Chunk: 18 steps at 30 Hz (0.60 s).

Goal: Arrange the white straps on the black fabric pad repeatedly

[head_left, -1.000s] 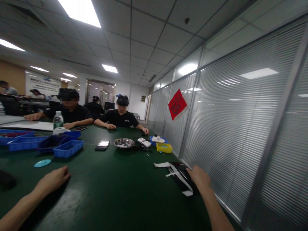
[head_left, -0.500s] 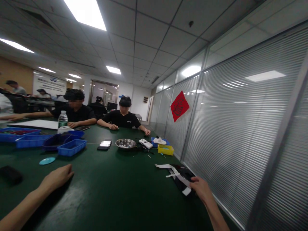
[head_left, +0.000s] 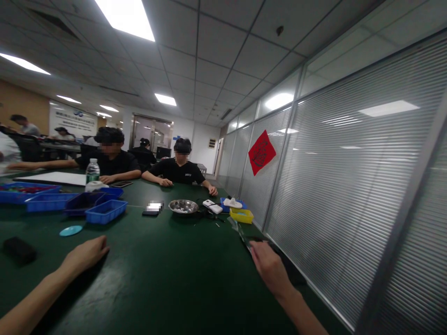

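My left hand (head_left: 87,252) rests on the green table (head_left: 167,279) at the left, its fingers curled in and nothing visible in them. At the table's right edge, my right hand (head_left: 267,260) is closed on a thin dark item with a clear, shiny end (head_left: 236,226). Black material (head_left: 289,267) lies beneath and beside this hand, along the glass partition. The hand hides much of both, so their shape cannot be made out.
Ahead are a metal bowl (head_left: 183,207), a yellow tray (head_left: 241,215), a white device (head_left: 212,206) and a phone (head_left: 152,209). Blue trays (head_left: 106,212), a bottle (head_left: 92,171), a light-blue disc (head_left: 71,231) and a black object (head_left: 20,250) are left. Two people sit opposite.
My right hand has moved left and forward over the black material and closed on the item. The white strips that lay there no longer show. My left hand has barely moved.
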Each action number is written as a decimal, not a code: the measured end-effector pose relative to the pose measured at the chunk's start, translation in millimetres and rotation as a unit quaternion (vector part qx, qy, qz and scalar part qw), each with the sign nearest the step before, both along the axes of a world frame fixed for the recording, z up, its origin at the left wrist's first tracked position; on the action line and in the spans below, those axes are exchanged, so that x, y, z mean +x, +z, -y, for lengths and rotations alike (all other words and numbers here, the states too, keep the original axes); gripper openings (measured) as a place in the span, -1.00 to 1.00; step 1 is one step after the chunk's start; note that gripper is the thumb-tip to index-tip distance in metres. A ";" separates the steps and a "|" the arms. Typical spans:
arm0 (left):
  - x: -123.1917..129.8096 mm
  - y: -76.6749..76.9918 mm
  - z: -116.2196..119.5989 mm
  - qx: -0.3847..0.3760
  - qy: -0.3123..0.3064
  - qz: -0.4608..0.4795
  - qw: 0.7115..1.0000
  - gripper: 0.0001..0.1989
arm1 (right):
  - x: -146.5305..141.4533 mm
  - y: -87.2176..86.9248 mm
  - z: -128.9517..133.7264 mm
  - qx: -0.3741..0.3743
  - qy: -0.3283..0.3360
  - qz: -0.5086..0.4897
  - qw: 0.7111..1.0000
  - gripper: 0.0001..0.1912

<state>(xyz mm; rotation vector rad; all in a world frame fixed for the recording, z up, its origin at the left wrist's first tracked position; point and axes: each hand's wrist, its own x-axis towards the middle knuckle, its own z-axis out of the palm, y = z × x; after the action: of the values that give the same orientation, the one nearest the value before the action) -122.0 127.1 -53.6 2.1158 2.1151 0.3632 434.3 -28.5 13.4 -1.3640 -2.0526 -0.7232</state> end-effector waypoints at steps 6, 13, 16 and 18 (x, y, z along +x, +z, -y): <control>-2.2 -3.0 -2.9 0.001 -0.004 0.001 1.000 -0.79 | -26.7 -33.6 8.3 -0.150 0.118 0.111 0.975 -0.73; -0.4 1.1 1.9 0.004 -0.010 0.016 1.000 -0.78 | 48.1 -2.5 -26.6 -0.179 -0.267 -0.121 0.939 -0.74; -0.1 0.9 0.9 -0.001 -0.013 0.009 1.000 -0.77 | 90.6 0.2 -45.8 -0.206 -0.360 -0.156 0.897 -0.80; -0.3 0.0 0.1 0.000 -0.009 0.000 1.000 -0.77 | 107.1 -4.6 -53.2 -0.216 -0.376 -0.168 0.885 -0.83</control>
<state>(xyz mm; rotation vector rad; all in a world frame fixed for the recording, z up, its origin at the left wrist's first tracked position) -122.3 127.0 -53.7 2.1331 2.0937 0.3606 541.4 24.6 8.8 -2.4052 -1.4173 -0.2668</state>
